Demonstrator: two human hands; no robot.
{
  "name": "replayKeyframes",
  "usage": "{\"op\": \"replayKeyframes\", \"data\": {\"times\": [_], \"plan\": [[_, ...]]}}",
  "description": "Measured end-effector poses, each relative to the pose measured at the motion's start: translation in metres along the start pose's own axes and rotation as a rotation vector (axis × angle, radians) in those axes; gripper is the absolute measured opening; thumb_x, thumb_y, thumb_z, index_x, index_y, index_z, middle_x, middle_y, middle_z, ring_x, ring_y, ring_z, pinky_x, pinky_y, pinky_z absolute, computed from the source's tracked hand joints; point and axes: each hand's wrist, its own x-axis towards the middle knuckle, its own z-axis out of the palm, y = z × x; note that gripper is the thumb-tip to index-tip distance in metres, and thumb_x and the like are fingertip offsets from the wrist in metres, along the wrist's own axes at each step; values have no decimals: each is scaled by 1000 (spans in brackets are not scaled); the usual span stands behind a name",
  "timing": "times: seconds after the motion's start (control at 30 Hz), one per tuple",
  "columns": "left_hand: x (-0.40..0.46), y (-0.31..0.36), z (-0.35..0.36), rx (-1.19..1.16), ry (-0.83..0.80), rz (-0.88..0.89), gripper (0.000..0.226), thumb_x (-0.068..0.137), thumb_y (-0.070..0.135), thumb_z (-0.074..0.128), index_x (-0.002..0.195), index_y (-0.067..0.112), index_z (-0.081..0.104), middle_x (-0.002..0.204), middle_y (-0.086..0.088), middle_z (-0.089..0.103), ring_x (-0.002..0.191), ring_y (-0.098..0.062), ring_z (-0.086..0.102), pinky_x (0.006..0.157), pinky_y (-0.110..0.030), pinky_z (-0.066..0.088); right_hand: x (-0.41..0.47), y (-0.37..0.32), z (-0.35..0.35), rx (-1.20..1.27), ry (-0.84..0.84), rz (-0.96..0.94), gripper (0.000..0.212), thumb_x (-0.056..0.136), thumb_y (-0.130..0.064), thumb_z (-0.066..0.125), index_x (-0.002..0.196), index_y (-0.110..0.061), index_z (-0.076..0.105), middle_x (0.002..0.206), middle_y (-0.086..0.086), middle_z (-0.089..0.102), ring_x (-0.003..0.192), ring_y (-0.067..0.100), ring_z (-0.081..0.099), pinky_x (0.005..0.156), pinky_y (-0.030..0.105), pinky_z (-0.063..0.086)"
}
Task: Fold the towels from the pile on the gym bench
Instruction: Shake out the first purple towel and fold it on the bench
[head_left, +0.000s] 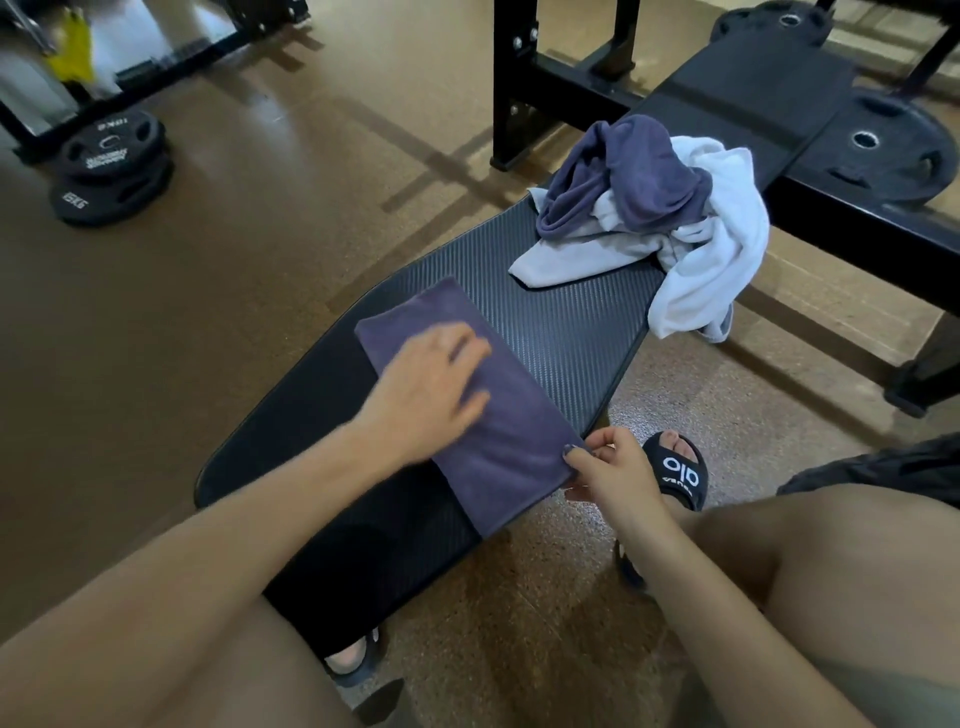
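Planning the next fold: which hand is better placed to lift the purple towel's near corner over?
Probably the right hand: its grip already pinches the purple towel at that corner, while the left hand lies flat on top.

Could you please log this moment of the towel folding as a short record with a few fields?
surface: black gym bench
towel in work: purple towel, folded to a flat rectangle, lying across the bench
left hand: flat on top of the purple towel, fingers straight
right hand: pinches the towel's near right corner at the bench edge
pile: a crumpled purple towel on white ones, at the far end of the bench, one white towel hanging over the edge
floor: weight plates stacked at left
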Motion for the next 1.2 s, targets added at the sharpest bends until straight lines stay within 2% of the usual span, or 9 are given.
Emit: {"op": "replayKeyframes", "data": {"times": [0.13, 0.23, 0.37, 0.47, 0.6, 0.7, 0.9, 1.03, 1.2], "plan": [[-54, 22, 22, 70, -403, 100, 86, 95, 73, 35, 158, 15, 26, 167, -15, 15, 155, -31, 11, 127, -42, 7, -11, 3, -1, -11, -45, -6, 17, 94, -6, 65, 96, -12, 49, 91, 25, 67, 72, 32, 65, 77, 54, 58], [-57, 16, 18, 106, -432, 135, 94, 93, 77, 34, 163, 18, 9, 170, -11, -3, 157, -26, -7, 125, -39, -5, -17, 3, -3, -29, -89, -11, 16, 95, -7, 64, 103, -7, 50, 90, 21, 66, 70, 26, 65, 78, 52, 59], [-76, 23, 8, 113, -425, 166, 105, 86, 87, 33, 163, 22, 3, 169, -12, -10, 156, -26, -12, 125, -41, -9, -18, 1, -11, -277, -132, -65, 44, 92, -19, 69, 127, -8, 46, 102, 12, 68, 81, 23, 69, 81, 49, 60], [-96, 39, 12, 144, -398, 220, 109, 82, 86, 42, 163, 21, 7, 169, -14, -3, 156, -30, -5, 126, -43, -6, -22, -3, -18, -634, -93, -367, 73, 87, -30, 69, 149, -18, 32, 137, 4, 48, 109, 19, 56, 94, 34, 48], [-110, 53, 34, 178, -308, 212, 88, 92, 63, 51, 162, 19, 18, 167, -19, 15, 156, -34, 11, 126, -46, 3, -20, -8, -19, -1247, -190, -1044, 100, 77, -36, 70, 160, -27, 16, 165, 3, 18, 153, 26, 17, 125, 43, 20], [-117, 56, 44, 166, -232, 162, 69, 103, 54, 38, 161, 21, 23, 166, -15, 24, 155, -31, 17, 126, -47, 7, -9, -1, -15, -1546, -380, -1112, 113, 79, -29, 73, 162, -29, -3, 171, 1, -2, 157, 23, -3, 128, 44, 2], [-118, 49, 36, 30, -110, 157, 53, 107, 47, 37, 152, 22, 44, 160, -5, 40, 148, -21, 36, 124, -37, 20, 8, 5, -17, -1420, -353, -1196, 87, 85, -15, 71, 160, -20, 26, 168, 2, 21, 156, 21, 18, 126, 41, 14], [-119, 40, 18, -1, -30, 214, 34, 101, 36, 48, 124, 15, 62, 134, -5, 58, 115, -19, 62, 107, -28, 43, 11, -1, -16, -1097, -313, -1148, 55, 82, -15, 62, 137, -17, 60, 148, 2, 55, 141, 20, 47, 121, 37, 26], [-118, 31, 5, -368, -47, -76, 26, 106, 34, 38, 111, 16, 55, 115, 6, 47, 87, -14, 57, 78, -31, 51, 11, -26, -19, -670, -250, -780, 16, 89, -17, 61, 95, -29, 70, 81, -8, 70, 77, 10, 64, 77, 36, 52]]}}
